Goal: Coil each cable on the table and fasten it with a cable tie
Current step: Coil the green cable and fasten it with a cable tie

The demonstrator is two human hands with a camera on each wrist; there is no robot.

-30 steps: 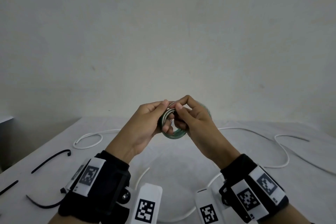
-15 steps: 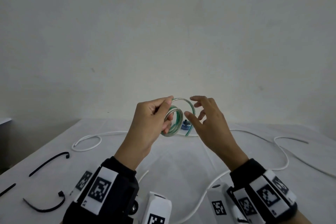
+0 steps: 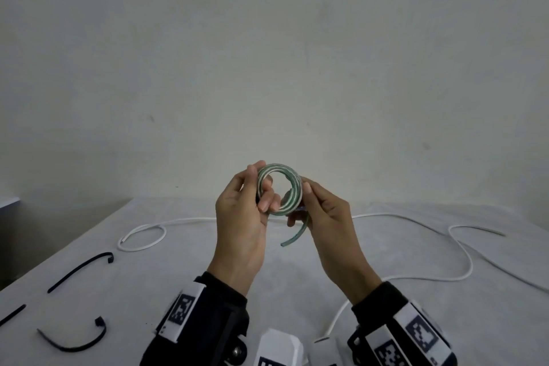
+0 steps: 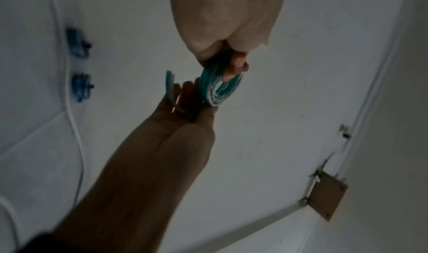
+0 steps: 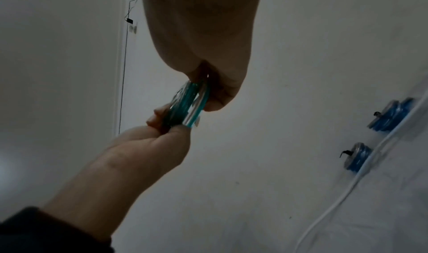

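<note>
A small coil of green-and-white cable (image 3: 280, 187) is held up above the table between both hands. My left hand (image 3: 261, 187) grips its left side, fingers curled through the loop. On the coil's right side my right hand (image 3: 300, 202) pinches the turns, and a short free tail (image 3: 294, 233) curves down below it. The left wrist view shows the coil (image 4: 220, 86) edge-on under my left hand (image 4: 231, 61). In the right wrist view the coil (image 5: 190, 103) sits between both hands. Black cable ties (image 3: 78, 270) (image 3: 74, 342) lie loose at the table's left.
A long white cable (image 3: 463, 246) snakes across the white table (image 3: 193, 261), looping at the left (image 3: 142, 238). Two blue coils (image 5: 389, 118) (image 5: 356, 156), each with a black tie on it, lie beside it. The table's left edge is near the ties.
My right hand let go of the coil and spread open half a second ago; now it pinches the coil's right side again. The coil has turned to face me, tail hanging down.
</note>
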